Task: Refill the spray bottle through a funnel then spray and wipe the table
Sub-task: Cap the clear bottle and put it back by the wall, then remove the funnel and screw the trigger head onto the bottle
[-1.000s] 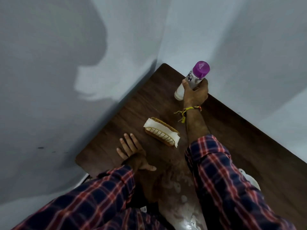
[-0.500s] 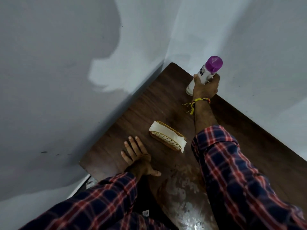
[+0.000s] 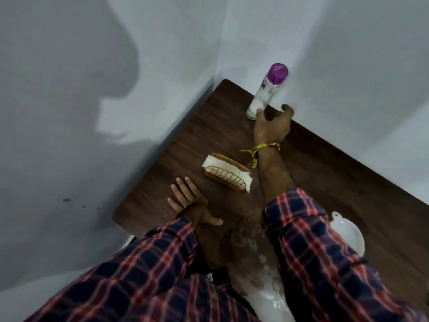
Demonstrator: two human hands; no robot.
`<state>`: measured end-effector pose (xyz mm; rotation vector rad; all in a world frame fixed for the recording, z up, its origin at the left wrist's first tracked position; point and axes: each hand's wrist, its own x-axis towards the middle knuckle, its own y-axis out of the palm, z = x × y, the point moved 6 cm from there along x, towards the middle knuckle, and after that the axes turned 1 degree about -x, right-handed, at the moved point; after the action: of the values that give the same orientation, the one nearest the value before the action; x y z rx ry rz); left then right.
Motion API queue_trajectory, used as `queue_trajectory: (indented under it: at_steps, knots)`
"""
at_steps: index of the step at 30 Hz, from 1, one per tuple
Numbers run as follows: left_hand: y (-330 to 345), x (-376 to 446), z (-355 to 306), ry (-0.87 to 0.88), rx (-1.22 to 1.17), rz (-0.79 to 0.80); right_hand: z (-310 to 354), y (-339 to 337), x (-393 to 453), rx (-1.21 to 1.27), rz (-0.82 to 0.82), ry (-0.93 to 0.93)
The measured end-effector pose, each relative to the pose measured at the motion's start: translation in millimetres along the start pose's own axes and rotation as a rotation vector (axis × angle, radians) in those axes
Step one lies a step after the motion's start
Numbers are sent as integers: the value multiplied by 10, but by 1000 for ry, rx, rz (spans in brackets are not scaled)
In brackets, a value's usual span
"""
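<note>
- The spray bottle (image 3: 267,91), white with a purple cap, stands on the far corner of the dark wooden desk (image 3: 348,177), close to the wall (image 3: 348,54) behind it.
- It leans a little, its cap tipped toward the right and its base lower left.
- The right hand (image 3: 271,126) sits just in front of the bottle's base, fingers loosely spread and bent, gripping nothing.
- 1 fingertip of that hand overlaps the bottle's base; whether it touches cannot be told.
- A yellow thread band (image 3: 262,148) with loose ends is tied around the right wrist.
- The left hand (image 3: 192,205) lies flat on the desk near its left edge, fingers straight and spread, thumb pointing right, holding nothing.
- Between the 2 hands stands a gold wire napkin holder (image 3: 228,175) with white paper napkins in it, apart from both hands.
- Both forearms wear plaid sleeves (image 3: 325,263) in navy, red and white.
- A white rounded object (image 3: 348,235) shows past the right sleeve on the desk, partly hidden; what it is cannot be told.
- The desk's near surface between the arms carries a wet, whitish smear (image 3: 262,275) with pale spots.
- The desk fits into a corner of 2 pale walls, and a large shadow falls on the left one.
</note>
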<state>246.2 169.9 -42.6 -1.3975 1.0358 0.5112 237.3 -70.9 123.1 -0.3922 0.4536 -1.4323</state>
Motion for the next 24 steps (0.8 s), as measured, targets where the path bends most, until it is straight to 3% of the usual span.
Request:
queue_trajectory:
  at_steps: [3,14,19,24]
  knots:
    - [96,46,-15,-9,8,-30,-301,-240,-226,13,-71,44]
    - [144,-188,-99,-25,-9,-177,-694,-1105,-1108,-6,47,-76]
    - [600,-535,-349,196,45,-385,-717,-1537,-1307,7,48,-207]
    - [1064,-690,-713,478,182,-250,-634,-2152,-1287,-131,-105,-496]
